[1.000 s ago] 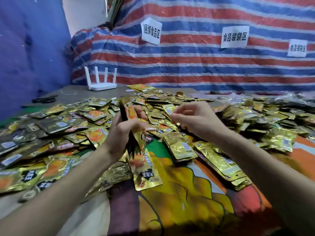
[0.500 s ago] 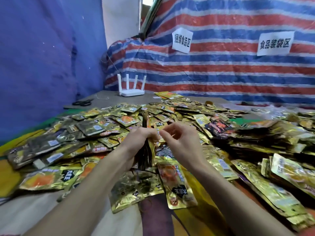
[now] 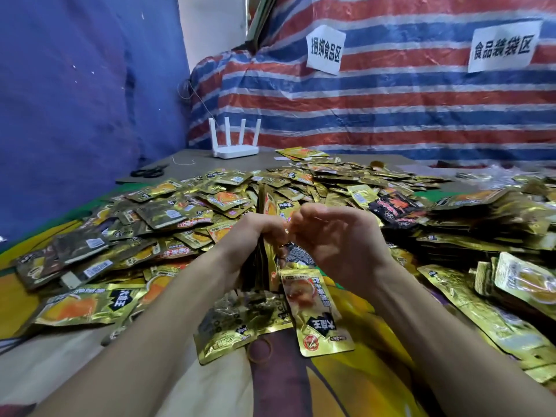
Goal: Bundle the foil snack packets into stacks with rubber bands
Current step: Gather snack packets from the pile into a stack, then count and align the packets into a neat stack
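Left hand: the left hand (image 3: 249,236) has its fingers wrapped round a thick stack of gold foil snack packets (image 3: 265,203), holding it on edge, upright, above the table.
Right hand: the right hand (image 3: 337,248) is curled, its fingertips (image 3: 293,225) bunched against the stack's right face, just beside the left hand's fingers. Whether they pinch a band or only touch the foil is too blurred to tell.
Held stack: its top rises above both hands, and its lower end hangs over the loose packets below.
Rubber band: one thin tan rubber band loop (image 3: 259,350) lies flat on the printed yellow and maroon table cloth (image 3: 210,386), near the person, between the forearms.
Single packet: a gold packet with an orange picture (image 3: 316,314) lies face up just below the right hand.
Loose heap: a wide heap of gold foil packets (image 3: 180,224) covers the table on both sides of the hands.
Far edge: a white router with four antennas (image 3: 236,147) stands by the red, white and blue striped tarp (image 3: 391,115). Black scissors (image 3: 149,171) lie to its left.
Signs: two white paper signs (image 3: 325,49) hang on the tarp.
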`<state>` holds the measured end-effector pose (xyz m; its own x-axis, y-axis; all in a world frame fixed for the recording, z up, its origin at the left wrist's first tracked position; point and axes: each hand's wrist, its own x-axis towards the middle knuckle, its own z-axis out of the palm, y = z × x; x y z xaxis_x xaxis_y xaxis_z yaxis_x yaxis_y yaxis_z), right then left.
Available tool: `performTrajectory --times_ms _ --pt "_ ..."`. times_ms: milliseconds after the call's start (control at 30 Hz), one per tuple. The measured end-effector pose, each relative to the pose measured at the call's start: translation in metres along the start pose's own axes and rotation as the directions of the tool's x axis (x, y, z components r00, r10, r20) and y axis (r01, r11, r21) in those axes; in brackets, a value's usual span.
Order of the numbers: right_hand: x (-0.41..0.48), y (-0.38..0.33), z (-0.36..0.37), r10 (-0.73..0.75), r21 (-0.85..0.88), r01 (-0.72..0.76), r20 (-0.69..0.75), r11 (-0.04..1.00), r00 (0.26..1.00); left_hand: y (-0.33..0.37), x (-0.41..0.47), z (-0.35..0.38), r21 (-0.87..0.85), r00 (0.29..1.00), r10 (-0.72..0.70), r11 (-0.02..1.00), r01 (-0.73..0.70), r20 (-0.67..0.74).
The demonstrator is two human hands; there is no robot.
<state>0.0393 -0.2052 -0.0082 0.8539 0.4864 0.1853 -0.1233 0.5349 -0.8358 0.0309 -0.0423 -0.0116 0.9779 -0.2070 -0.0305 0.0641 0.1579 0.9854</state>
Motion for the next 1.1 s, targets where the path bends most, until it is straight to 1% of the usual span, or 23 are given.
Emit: performTrajectory --times_ms 67,100,133,233,267,300,367,433,533,600,700,833,900,1000,1100 --pt "0.001 0.001 0.001 -0.026 0.089 0.028 -0.020 0.996 0.999 -0.001 0.002 0.000 0.013 1.000 0.020 1.000 -0.020 -0.014" --pt "0.001 0.002 0.001 -0.044 0.096 0.047 -0.031 0.994 0.999 -0.002 0.003 -0.001 0.031 1.000 0.021 0.999 -0.020 -0.023" --pt "0.001 0.004 0.002 -0.060 0.068 0.063 -0.042 0.996 0.997 -0.002 0.003 -0.002 0.049 0.999 0.028 0.998 -0.027 -0.023" --pt "0.002 0.010 0.001 -0.073 -0.087 0.067 -0.063 0.994 0.995 -0.004 0.003 0.000 0.053 0.998 0.064 0.997 -0.064 0.003" --pt "0.003 0.011 0.001 -0.075 -0.115 0.068 -0.062 0.991 0.995 -0.004 0.004 0.000 0.055 0.996 0.086 0.995 -0.085 -0.012" --pt "0.003 0.012 0.000 -0.086 -0.127 0.077 -0.063 0.989 0.994 -0.005 0.005 0.000 0.063 0.992 0.115 0.992 -0.112 -0.050" --pt "0.002 0.010 -0.003 -0.113 -0.153 0.100 -0.077 0.983 0.991 -0.007 0.007 -0.003 0.099 0.968 0.170 0.983 -0.154 -0.185" --pt "0.002 0.011 -0.005 -0.114 -0.240 0.088 -0.097 0.967 0.989 -0.008 0.008 -0.007 0.090 0.928 0.217 0.976 -0.199 -0.302" --pt "0.000 0.019 -0.003 -0.090 -0.454 0.036 -0.098 0.890 0.991 -0.009 0.007 -0.006 0.052 0.856 0.348 0.933 -0.356 -0.383" --pt "-0.001 0.025 0.001 -0.070 -0.546 0.009 -0.091 0.838 0.993 -0.011 0.007 -0.002 0.060 0.821 0.404 0.907 -0.417 -0.404" --pt "-0.001 0.028 0.007 -0.088 -0.611 0.014 -0.090 0.791 0.992 -0.014 0.008 0.002 0.021 0.817 0.428 0.890 -0.456 -0.387" --pt "-0.001 0.031 0.009 -0.115 -0.640 0.026 -0.097 0.768 0.989 -0.015 0.009 0.008 -0.118 0.828 0.442 0.855 -0.505 -0.346" --pt "0.000 0.033 0.010 -0.120 -0.608 0.036 -0.097 0.793 0.988 -0.015 0.008 0.010 -0.157 0.837 0.427 0.852 -0.499 -0.342" --pt "0.002 0.039 0.011 -0.119 -0.549 0.044 -0.101 0.835 0.988 -0.014 0.005 0.012 -0.234 0.875 0.351 0.868 -0.437 -0.332" --pt "0.004 0.046 0.014 -0.065 -0.476 0.017 -0.084 0.879 0.994 -0.010 0.004 0.011 -0.270 0.881 0.336 0.861 -0.431 -0.333"
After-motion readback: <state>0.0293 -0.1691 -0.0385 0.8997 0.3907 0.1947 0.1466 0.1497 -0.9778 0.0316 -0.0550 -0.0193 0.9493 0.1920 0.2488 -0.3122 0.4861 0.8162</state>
